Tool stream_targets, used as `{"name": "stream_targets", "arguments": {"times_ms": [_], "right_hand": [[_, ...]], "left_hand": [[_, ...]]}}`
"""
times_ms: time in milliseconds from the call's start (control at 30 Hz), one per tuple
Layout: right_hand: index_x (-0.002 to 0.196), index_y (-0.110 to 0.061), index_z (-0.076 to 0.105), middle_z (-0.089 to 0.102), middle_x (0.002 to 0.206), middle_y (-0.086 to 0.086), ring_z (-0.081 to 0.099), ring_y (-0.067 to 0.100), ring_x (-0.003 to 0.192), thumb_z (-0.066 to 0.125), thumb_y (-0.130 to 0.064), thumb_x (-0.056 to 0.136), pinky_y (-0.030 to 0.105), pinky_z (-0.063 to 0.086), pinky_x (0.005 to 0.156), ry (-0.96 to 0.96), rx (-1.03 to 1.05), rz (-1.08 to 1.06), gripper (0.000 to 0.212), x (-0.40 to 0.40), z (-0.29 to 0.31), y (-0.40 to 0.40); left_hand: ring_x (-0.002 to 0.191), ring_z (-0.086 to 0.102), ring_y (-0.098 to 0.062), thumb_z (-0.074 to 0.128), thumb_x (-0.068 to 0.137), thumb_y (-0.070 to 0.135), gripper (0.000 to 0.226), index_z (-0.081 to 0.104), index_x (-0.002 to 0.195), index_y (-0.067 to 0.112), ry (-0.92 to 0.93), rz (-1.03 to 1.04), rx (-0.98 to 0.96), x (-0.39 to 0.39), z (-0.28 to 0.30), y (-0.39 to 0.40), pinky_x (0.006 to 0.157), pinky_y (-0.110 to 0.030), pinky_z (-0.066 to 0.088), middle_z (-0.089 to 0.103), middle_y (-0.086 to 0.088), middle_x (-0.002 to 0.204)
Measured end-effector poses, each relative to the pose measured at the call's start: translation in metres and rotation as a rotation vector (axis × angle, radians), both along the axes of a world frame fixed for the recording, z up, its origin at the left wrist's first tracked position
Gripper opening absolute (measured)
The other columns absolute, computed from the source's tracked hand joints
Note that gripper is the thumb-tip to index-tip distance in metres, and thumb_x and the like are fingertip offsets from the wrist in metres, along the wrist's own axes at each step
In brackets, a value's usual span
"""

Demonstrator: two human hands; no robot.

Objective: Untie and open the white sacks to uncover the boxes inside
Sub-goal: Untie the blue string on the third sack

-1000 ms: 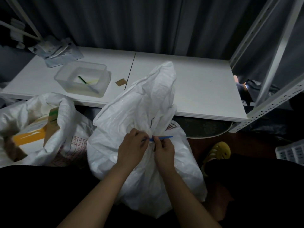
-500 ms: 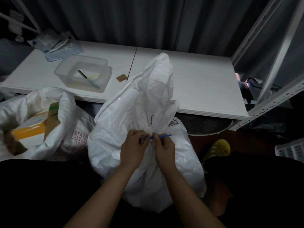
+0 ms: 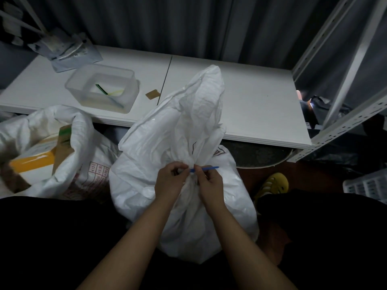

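A tied white sack [image 3: 184, 126] stands on the floor in front of me, its neck bunched and bound by a thin blue tie [image 3: 206, 168]. My left hand [image 3: 170, 181] pinches the tie at the neck from the left. My right hand [image 3: 209, 183] pinches the same tie from the right, with its free end sticking out to the right. What the sack holds is hidden. To the left lies a second white sack [image 3: 69, 164], open, with a cardboard box [image 3: 39, 158] showing inside.
A low white table [image 3: 251, 105] runs behind the sacks. On it sit a clear plastic tub [image 3: 129, 88] with several coloured ties, a small brown scrap [image 3: 152, 94] and grey pouches [image 3: 69, 53]. A metal rack [image 3: 343, 122], a yellow shoe [image 3: 272, 184] and a white crate [image 3: 368, 184] are at the right.
Both hands stay at the sack's neck on the blue tie. The sack's top has swayed slightly and the view has shifted a little.
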State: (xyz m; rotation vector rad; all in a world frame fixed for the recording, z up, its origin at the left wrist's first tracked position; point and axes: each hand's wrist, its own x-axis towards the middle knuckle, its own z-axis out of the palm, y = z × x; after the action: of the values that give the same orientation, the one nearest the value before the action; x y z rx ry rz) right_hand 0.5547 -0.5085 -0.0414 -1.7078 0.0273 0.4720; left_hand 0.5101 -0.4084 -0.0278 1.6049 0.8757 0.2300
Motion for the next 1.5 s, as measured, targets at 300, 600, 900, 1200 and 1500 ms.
{"name": "stream_targets", "arguments": {"times_ms": [300,600,900,1200,1500], "right_hand": [[0.094,-0.005,0.065,0.062,0.075,-0.003,0.057,-0.001,0.065,0.057,-0.021,0.095,0.01,0.045,0.064,0.018,0.041,-0.047,0.018,0.002,-0.001,-0.003],[0.093,-0.002,0.065,0.068,0.08,0.001,0.064,0.002,0.073,0.064,-0.019,0.091,0.011,0.047,0.066,-0.067,-0.029,-0.001,0.017,0.005,-0.006,-0.009],[0.074,-0.013,0.059,0.069,0.077,0.004,0.067,0.013,0.075,0.066,-0.01,0.088,0.021,0.053,0.069,-0.094,-0.073,0.093,0.016,0.012,-0.013,-0.009],[0.072,-0.018,0.055,0.062,0.07,-0.009,0.059,-0.005,0.063,0.066,-0.012,0.087,0.009,0.045,0.061,-0.124,-0.203,0.221,0.02,0.017,-0.011,-0.012],[0.082,-0.003,0.066,0.06,0.066,-0.001,0.056,0.003,0.061,0.064,-0.009,0.089,0.006,0.042,0.056,0.05,-0.145,0.156,0.01,0.021,-0.006,-0.018]], "left_hand": [[0.085,0.062,-0.01,0.071,0.079,0.016,0.016,0.062,0.075,0.029,0.03,0.001,0.072,0.005,-0.006,-0.006,0.078,-0.025,0.05,0.066,0.006,0.089],[0.083,0.064,-0.013,0.07,0.08,0.012,0.018,0.062,0.075,0.027,-0.026,0.026,0.038,0.006,-0.017,-0.013,0.076,-0.03,0.052,0.066,0.002,0.089],[0.077,0.06,-0.004,0.069,0.079,0.006,0.023,0.06,0.072,0.027,-0.026,0.064,-0.026,0.008,-0.026,-0.016,0.072,-0.021,0.048,0.063,0.011,0.084],[0.079,0.062,-0.006,0.069,0.08,0.009,0.02,0.062,0.074,0.027,-0.014,-0.02,0.076,0.006,-0.036,-0.015,0.07,-0.02,0.049,0.065,0.006,0.084],[0.067,0.056,-0.005,0.07,0.075,-0.004,0.027,0.058,0.068,0.02,-0.025,0.02,-0.01,0.011,-0.039,-0.016,0.058,-0.006,0.042,0.06,0.004,0.073]]}}
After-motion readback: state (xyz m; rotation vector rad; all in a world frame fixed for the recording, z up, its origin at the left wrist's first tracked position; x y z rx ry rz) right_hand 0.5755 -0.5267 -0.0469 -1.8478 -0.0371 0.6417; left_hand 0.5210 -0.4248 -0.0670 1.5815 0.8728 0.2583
